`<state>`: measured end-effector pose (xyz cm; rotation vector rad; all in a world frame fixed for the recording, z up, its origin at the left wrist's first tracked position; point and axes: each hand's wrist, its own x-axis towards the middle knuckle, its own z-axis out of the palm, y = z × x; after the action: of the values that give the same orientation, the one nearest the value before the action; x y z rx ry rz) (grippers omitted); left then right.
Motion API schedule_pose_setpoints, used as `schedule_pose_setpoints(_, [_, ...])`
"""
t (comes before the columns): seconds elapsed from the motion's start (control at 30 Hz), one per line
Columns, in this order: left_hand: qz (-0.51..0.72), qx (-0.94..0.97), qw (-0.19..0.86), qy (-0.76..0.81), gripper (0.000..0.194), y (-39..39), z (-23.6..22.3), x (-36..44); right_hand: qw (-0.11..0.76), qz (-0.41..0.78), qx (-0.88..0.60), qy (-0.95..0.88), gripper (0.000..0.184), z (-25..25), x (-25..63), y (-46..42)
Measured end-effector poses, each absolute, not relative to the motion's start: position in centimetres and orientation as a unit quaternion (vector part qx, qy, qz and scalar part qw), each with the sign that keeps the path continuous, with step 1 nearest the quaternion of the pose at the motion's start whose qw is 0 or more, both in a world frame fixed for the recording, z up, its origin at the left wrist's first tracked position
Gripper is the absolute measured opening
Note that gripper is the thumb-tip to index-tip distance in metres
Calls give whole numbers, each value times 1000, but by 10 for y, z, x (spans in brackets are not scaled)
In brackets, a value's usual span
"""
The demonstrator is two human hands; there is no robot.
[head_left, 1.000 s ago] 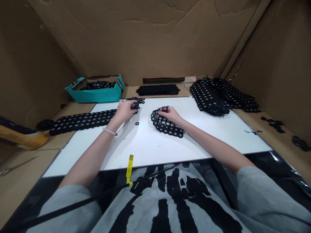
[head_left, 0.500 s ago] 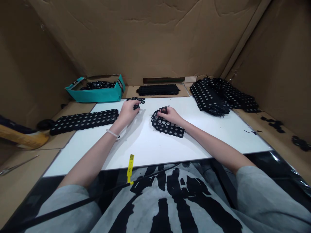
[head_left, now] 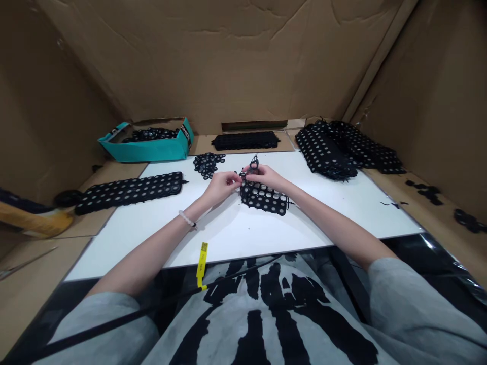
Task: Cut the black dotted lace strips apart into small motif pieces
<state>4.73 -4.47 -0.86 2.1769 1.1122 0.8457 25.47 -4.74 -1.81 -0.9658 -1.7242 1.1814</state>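
My right hand [head_left: 264, 176] is closed on a black sheet with rows of round holes [head_left: 266, 198], pinching its upper left end, where a loop of the black material stands up. The rest of the sheet lies on the white board [head_left: 213, 243]. Close against the fingers of my right hand, my left hand [head_left: 223, 186] has its thumb and fingertips pinched at the sheet's left edge. Whatever lies between those fingertips is too small to make out. Up and to the left is a loose cluster of small black rings [head_left: 207, 165].
A long perforated black strip [head_left: 131, 191] lies left. At the back are a teal box [head_left: 146, 151] holding black pieces and a black stack [head_left: 245, 141]. Perforated black sheets [head_left: 327, 152] are piled at the right rear. Cardboard walls [head_left: 236, 61] enclose the board; scissors-like metal [head_left: 28, 262] lies at left.
My left hand has moved from the ring cluster right and down to the sheet, meeting my right hand. The sheet's end has been lifted and bent slightly.
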Motion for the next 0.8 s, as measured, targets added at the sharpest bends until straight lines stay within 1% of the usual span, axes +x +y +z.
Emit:
schedule_pose_setpoints(0.1, [323,816,249,409,17,-46,-8,47,386,508,-324,-699,53,-22,259,-46])
schedule_pose_setpoints(0.13, [321,822,241,403,17,-48,-6,47,386,516,-316,-697,56,-23,260,-45])
schedule_pose_setpoints(0.3, [286,857,204,376,25,-56,-3,50,400,526,-315,-681,55,-28,258,-44])
schedule_pose_setpoints(0.5, [288,854,190,389,17,-60,-6,52,418,514,-327,-674,56,-28,255,-47])
schedule_pose_setpoints(0.63, [300,849,167,401,24,-61,-8,53,424,513,-343,-663,62,-30,255,-45])
schedule_pose_setpoints(0.8, [301,830,169,437,25,-58,-13,54,426,491,-384,-656,57,-33,251,-43])
